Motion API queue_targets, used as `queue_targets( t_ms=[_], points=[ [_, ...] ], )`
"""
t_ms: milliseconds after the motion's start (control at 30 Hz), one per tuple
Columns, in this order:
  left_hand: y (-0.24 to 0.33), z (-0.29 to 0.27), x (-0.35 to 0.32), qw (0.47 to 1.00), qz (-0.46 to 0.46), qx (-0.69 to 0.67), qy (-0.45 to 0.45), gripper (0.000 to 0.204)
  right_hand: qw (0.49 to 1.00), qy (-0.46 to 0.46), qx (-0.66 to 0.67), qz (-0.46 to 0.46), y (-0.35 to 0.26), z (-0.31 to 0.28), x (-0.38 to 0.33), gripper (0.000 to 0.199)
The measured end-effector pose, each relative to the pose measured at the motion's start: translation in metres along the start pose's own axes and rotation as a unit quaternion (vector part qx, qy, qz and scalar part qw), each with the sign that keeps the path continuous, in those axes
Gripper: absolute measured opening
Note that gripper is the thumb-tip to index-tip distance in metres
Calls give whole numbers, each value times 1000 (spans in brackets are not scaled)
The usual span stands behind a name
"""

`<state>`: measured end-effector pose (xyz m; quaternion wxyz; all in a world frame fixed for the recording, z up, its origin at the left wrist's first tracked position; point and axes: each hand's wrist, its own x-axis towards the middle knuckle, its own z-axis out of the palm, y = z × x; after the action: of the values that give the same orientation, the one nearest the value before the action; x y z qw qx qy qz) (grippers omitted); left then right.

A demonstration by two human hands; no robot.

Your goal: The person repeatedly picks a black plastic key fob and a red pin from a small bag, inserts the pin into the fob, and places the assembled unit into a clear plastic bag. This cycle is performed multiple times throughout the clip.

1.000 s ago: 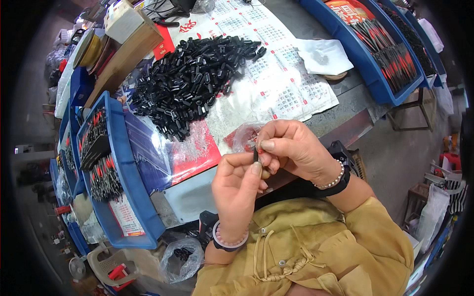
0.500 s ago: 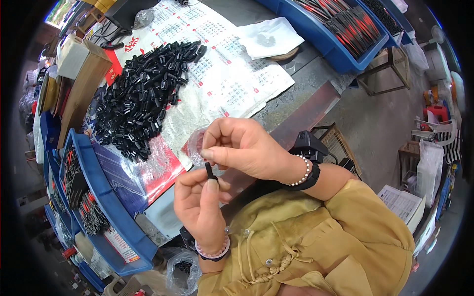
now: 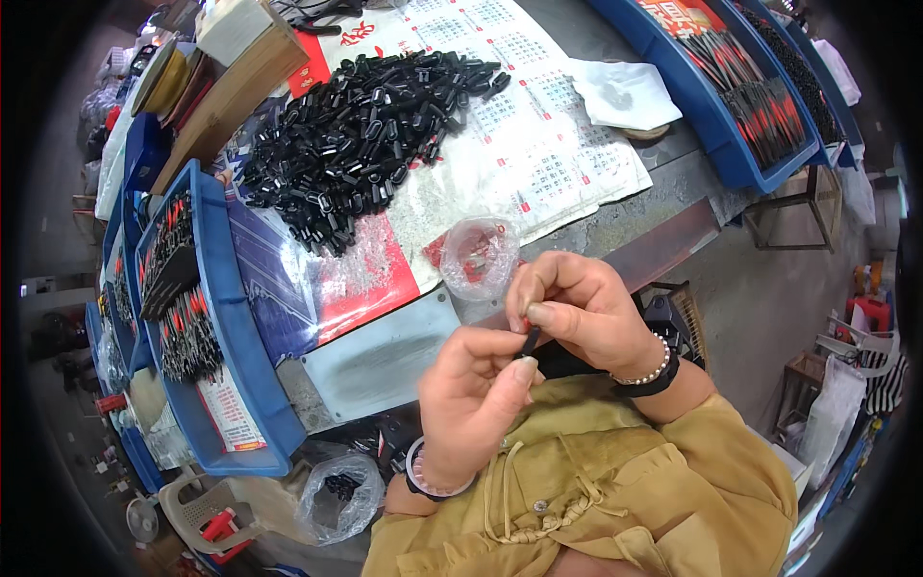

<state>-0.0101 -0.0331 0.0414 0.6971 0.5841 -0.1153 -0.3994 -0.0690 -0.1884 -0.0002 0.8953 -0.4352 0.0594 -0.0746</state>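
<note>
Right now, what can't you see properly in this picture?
- The small black part, head view: mostly hidden by the fingers of the left hand and right hand, so its shape is unclear.
- The small clear bag: red bits inside are too blurred to identify.
- The blue tray at upper right: cut off by the picture's rim.
- The pile of black parts: single pieces are too small to tell apart.

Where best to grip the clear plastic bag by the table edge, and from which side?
Judging by its pose, pinch the crumpled top of the clear plastic bag from above. It sits puffed up, apart from the black parts pile, with bare calendar sheet around it.
</note>
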Motion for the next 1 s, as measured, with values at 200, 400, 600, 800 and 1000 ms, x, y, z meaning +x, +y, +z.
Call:
queue_targets(
  t_ms=[200,400,600,800,1000],
  points=[
    [0,-3,-6,1000,26,-1,-4,17,996,-38,-37,-73,1,1,-3,3],
    [-5,-6,-11,997,46,-57,-26,25,964,-17,-192,-183,2,7,-7,10],
    [-14,-7,-10,993,107,-9,-54,39,909,-23,-317,-271,0,10,-8,18],
    [-20,-7,-11,988,147,-23,-40,32,878,5,-347,-331,5,19,-9,21],
    [-20,-4,-16,987,148,-62,8,26,890,-35,-340,-301,4,20,-6,17]
  ],
)
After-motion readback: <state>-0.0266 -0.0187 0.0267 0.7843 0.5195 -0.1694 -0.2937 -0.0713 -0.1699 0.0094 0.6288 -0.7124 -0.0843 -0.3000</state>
